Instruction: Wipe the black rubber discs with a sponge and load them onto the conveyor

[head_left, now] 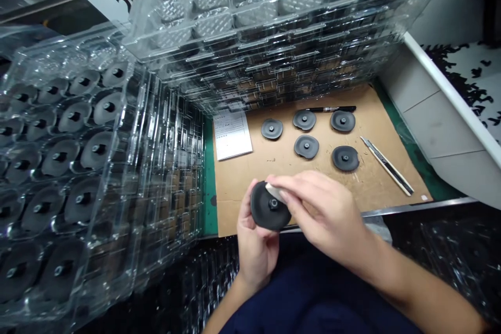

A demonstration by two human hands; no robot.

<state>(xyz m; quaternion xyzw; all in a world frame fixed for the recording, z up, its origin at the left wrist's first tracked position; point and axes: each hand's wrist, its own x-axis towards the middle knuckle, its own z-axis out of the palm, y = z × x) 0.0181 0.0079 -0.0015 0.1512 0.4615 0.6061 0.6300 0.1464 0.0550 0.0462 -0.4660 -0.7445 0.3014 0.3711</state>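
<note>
My left hand (pixel 255 250) grips a black rounded disc part (pixel 264 209) with a small raised hub at its centre. Fingers and thumb wrap the disc's left and lower edge. Over its upper right side, my right hand (pixel 324 209) pinches a small white piece (pixel 275 192), perhaps an eraser or folded cloth, against the disc's face near the hub. Beyond my hands, several like discs lie apart on a cardboard sheet (pixel 238 188), among them a disc (pixel 306 146) in the middle and a disc (pixel 345 158) to the right.
Stacked clear plastic trays (pixel 250 57) rise behind the cardboard. More trays (pixel 117 167) at the left hold several black discs. On the cardboard lie a printed paper (pixel 234 138), a black pen (pixel 332 109) and a slim knife-like tool (pixel 387 165). A pale panel (pixel 442 109) borders the right side.
</note>
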